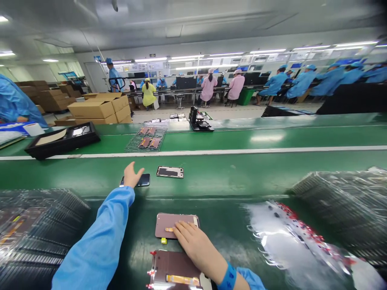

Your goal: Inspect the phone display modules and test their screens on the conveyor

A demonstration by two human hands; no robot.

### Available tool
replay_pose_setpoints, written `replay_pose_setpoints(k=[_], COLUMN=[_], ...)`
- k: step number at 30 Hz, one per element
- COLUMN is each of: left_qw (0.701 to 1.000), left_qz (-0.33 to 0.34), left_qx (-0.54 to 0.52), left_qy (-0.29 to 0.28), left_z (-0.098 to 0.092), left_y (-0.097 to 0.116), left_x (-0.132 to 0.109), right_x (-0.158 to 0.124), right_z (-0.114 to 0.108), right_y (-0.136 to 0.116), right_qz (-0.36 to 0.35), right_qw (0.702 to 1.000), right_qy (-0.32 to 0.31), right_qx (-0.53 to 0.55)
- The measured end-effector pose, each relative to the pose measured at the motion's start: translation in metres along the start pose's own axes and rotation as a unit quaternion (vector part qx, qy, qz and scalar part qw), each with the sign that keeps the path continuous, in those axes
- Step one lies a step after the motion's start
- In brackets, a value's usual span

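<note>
Brown panel (163, 223), the one lying crosswise in front of the person, rests flat on the dark green near work surface (229, 225) in the head view. The right hand (198, 243) lies over its right part, palm down, with the fingers extended and close together; they are not curled round anything. A small gold strip (169, 229) shows on the panel by the fingertips, and a yellow tab (163, 241) sits at its lower edge. A blue band (229, 278) circles the right wrist.

Just nearer the person is a second brown panel (169, 262), with red tips (153, 253) along its left side and a longer gold strip (181, 280) across it. The right hand covers part of its right side.

The left hand (132, 176) reaches out to the lighter green strip beyond, over a dark phone (145, 180). Its thumb and fingers are spread, with nothing gripped between them; whether the hand touches the phone cannot be told. A phone frame (167, 172) lies just to the right of that phone.

Stacks of clear trays stand at the left (71, 213) and right (347, 201), with a heap of clear film pieces (272, 237) beside the right one. Farther off, a clear tray (132, 146) bears four brown pieces, and a black tray (72, 145) sits to its left.
</note>
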State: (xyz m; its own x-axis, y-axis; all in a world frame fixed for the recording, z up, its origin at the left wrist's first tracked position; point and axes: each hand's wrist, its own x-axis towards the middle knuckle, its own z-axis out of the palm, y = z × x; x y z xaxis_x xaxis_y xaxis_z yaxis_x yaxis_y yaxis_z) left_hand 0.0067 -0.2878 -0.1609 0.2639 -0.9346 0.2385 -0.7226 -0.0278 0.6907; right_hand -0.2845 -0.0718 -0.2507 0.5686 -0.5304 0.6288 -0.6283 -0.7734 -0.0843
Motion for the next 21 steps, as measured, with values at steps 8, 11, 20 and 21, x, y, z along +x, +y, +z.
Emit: replay_pose_setpoints(k=[8,11,20,21], left_qw=[0.963,0.957,0.983,0.980], left_qz=[0.090,0.096,0.089,0.072], left_qx=[0.119,0.109,-0.131,-0.178], left_qy=[-0.223,-0.251,-0.090,-0.062], left_z=[0.061,0.056,0.013,0.008], left_y=[0.017,0.016,0.036,0.041], left_x=[0.026,0.033,-0.015,-0.024], right_x=[-0.005,-0.014,0.003,0.003], right_z=[-0.046,-0.059,-0.098,-0.101], right_y=[0.011,0.020,0.020,0.019], right_qz=[0.065,0.305,0.411,0.402], right_qw=[0.978,0.858,0.390,0.380], right_qy=[0.112,0.159,0.217,0.220], right_qx=[0.162,0.381,0.795,0.803])
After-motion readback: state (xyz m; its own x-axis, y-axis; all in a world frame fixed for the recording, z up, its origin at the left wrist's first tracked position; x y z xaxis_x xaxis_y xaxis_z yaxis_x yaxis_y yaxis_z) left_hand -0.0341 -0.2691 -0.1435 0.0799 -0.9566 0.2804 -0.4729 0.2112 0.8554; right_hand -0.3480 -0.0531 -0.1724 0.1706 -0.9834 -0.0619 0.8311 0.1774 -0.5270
